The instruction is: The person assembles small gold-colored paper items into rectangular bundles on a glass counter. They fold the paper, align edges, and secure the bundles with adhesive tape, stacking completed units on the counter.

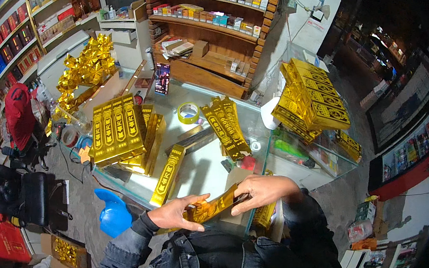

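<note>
Close to my body, a long, narrow gold box [213, 207] of shiny printed card spans the space between my two hands. My left hand [177, 214] is around its left end, thumb on the near side and fingers on the far side. At the right end, my right hand [264, 191] grips the box with thumb and fingers, and a dark opening shows there. Just beyond my left hand, another long gold box [169, 175] lies on the glass counter [180, 91]. Flat gold card pieces [225, 127] lie overlapped farther off.
A stack of gold boxes [117, 128] stands on the left, with gold foil ornaments [88, 66] behind it. Yellow tape [188, 113] and a lit phone [162, 78] are on the counter. More gold boxes [321, 95] pile up at right. A blue plastic stool [111, 212] stands left.
</note>
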`<state>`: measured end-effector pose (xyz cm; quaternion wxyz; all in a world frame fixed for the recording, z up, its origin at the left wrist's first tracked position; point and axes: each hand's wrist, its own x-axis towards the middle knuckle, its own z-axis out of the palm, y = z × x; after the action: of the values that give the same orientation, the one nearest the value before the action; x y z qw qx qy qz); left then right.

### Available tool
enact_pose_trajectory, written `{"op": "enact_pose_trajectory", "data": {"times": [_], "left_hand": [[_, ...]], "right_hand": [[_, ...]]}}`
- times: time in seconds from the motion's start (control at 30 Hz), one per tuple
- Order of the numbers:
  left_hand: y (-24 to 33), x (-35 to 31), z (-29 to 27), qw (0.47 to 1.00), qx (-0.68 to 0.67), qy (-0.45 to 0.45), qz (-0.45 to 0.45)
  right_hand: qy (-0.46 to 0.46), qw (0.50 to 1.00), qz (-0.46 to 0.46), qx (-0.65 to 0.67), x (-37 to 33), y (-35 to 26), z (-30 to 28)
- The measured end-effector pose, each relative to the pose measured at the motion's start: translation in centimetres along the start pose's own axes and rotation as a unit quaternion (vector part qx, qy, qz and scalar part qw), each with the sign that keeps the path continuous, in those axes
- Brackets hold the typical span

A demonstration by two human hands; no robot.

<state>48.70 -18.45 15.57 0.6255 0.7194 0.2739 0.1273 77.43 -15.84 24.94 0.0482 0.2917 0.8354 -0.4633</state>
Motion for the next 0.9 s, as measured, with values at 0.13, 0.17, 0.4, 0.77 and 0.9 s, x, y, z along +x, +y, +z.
{"op": "enact_pose_trajectory", "data": {"times": [0.13,0.17,0.4,0.77,0.9], "left_hand": [[0.2,1.0,0.5,0.997,-0.009,0.073,0.032],[0.2,1.2,0.4,0.993,0.014,0.099,0.063],[0.0,1.6,0.5,0.995,0.074,0.047,0.038],[0.8,2.8,0.3,0.958,0.086,0.269,0.05],[1.8,5.1,1.6,0.942,0.017,0.316,0.112]], "right_hand": [[0.141,0.989,0.036,0.037,-0.8,0.8,0.2],[0.171,0.985,-0.02,0.02,-0.8,1.1,0.5],[0.104,0.993,-0.048,0.016,-0.4,3.2,2.2],[0.451,0.811,-0.113,0.354,0.1,1.6,2.3],[0.403,0.891,0.024,0.207,3.7,2.2,4.2]]}}
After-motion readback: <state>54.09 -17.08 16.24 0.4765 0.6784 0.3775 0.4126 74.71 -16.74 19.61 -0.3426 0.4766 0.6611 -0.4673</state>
